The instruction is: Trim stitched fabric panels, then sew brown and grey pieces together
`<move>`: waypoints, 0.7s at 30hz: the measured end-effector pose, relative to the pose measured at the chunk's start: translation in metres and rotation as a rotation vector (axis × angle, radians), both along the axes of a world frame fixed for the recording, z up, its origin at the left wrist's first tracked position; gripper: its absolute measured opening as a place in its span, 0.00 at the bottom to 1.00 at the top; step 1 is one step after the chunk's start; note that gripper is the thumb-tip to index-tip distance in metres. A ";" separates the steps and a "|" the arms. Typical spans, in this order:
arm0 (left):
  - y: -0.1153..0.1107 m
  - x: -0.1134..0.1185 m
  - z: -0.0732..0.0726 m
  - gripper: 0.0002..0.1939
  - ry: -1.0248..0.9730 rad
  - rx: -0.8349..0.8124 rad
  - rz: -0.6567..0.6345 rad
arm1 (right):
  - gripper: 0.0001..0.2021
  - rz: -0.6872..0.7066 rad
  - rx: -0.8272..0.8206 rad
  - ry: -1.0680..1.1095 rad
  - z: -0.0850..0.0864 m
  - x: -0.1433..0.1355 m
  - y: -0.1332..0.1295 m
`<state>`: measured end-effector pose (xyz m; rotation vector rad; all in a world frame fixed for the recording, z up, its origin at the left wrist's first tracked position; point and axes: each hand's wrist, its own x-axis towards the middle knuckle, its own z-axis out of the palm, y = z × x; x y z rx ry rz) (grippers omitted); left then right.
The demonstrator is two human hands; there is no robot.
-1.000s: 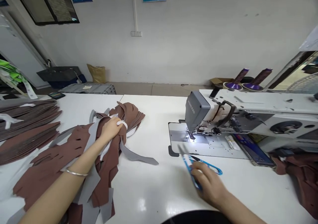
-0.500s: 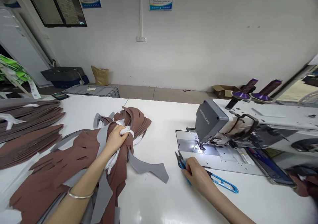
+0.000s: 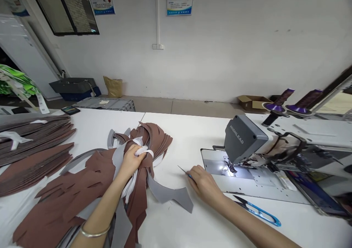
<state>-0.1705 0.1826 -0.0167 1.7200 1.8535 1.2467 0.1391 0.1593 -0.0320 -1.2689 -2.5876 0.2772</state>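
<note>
My left hand (image 3: pixel 132 159) is closed on a white cloth strip (image 3: pixel 144 151) tied round a bundle of brown cut pieces (image 3: pixel 154 134). More brown pieces (image 3: pixel 74 189) spread beneath my left forearm, mixed with grey ones. In my right hand (image 3: pixel 205 184) is a pair of thread snips (image 3: pixel 184 172), mostly hidden by the fingers, its thin dark blades pointing up and left toward the bundle. Between the hands lies a curved grey piece (image 3: pixel 172 196). A second pair of blue-handled snips (image 3: pixel 260 212) rests on the table near my right forearm.
A sewing machine (image 3: pixel 246 140) with its lamp lit stands at right, two purple thread cones (image 3: pixel 284 97) behind it. A phone (image 3: pixel 316 193) lies beside its bed. Stacked brown pieces (image 3: pixel 35 134) fill the table's left side. Beyond the table is a grey crate (image 3: pixel 107 103).
My right hand has lifted one pair of snips off the table and moved left with it, toward the bundle. The left hand keeps its hold on the white strip.
</note>
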 end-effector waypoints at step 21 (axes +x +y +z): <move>-0.002 0.001 -0.003 0.13 -0.085 0.013 0.078 | 0.17 0.036 -0.116 -0.287 0.091 -0.138 0.070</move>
